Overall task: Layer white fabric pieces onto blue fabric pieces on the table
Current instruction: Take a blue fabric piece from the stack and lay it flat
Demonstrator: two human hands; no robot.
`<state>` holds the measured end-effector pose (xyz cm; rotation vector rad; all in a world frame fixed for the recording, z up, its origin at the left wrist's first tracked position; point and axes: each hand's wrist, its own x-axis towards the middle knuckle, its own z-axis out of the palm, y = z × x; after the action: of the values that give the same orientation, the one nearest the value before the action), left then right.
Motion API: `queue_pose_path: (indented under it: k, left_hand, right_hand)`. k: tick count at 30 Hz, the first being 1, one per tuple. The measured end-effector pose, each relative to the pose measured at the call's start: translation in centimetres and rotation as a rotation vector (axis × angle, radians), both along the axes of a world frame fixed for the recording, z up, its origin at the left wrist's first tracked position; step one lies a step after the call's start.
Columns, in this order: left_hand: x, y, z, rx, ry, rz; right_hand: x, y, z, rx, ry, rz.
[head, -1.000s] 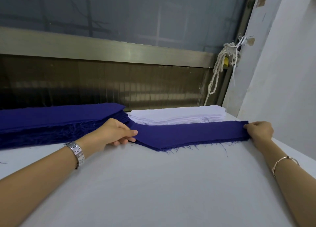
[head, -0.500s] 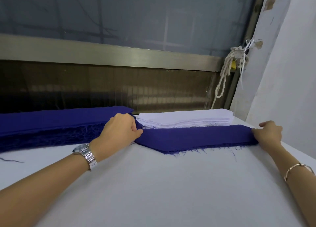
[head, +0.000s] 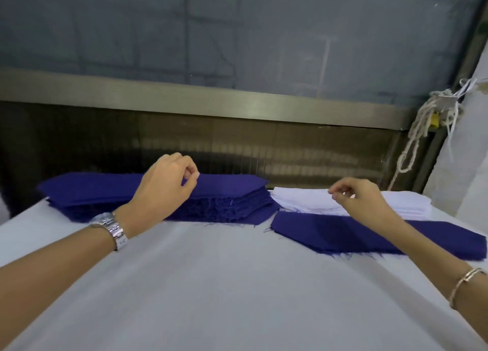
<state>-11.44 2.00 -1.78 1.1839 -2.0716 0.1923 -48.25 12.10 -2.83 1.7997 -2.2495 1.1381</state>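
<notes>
Tabletop (head: 211, 284) carries blue stack (head: 232, 200) beneath left hand (head: 161, 192), white stack (head: 412, 202) beneath right hand (head: 361, 200).

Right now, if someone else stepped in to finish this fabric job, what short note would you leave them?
Left hand: hovers over the blue stack, fingers loosely curled, holding nothing.
Right hand: at the top of the white stack; I cannot tell whether it pinches a piece.
Things: both stacks sit at the far edge of the table; a single blue piece lies flat in front of the white stack.
Done: one blue piece laid out.
Left: lay a white piece on it, then repeat.
</notes>
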Motion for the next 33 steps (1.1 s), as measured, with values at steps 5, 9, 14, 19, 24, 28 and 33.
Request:
queue_pose_path:
  k: [5, 9, 14, 19, 24, 28, 33]
  left_hand:
    - [5.5, -2.3, -0.1, 0.004, -0.09, 0.153]
    - [9.1, -3.7, 0.0, 0.023, -0.141, 0.239]
    - [12.1, -5.1, -0.5, 0.07, -0.157, 0.304]
    - [13.2, -5.8, -1.2, 0.133, -0.184, 0.305]
    - [13.5, -6.5, -0.8, 0.172, -0.26, 0.278]
    - [13.4, -7.3, -0.5, 0.294, -0.339, 0.238]
    - [13.1, -8.2, -0.7, 0.39, -0.38, 0.229]
  right_hand:
    - [7.0, -5.9, 1.1, 0.033, -0.05, 0.105]
    - [10.4, -9.6, 0.6, 0.066, -0.052, 0.137]
    - [12.4, -12.6, 0.5, 0.16, -0.068, 0.11]
    - [13.2, -14.1, 0.6, 0.192, -0.116, 0.103]
    - [13.6, -14.2, 0.9, 0.262, -0.052, 0.033]
    - [13.4, -14.2, 1.1, 0.269, -0.066, 0.035]
    - [13.2, -14.6, 0.9, 0.241, -0.183, 0.075]
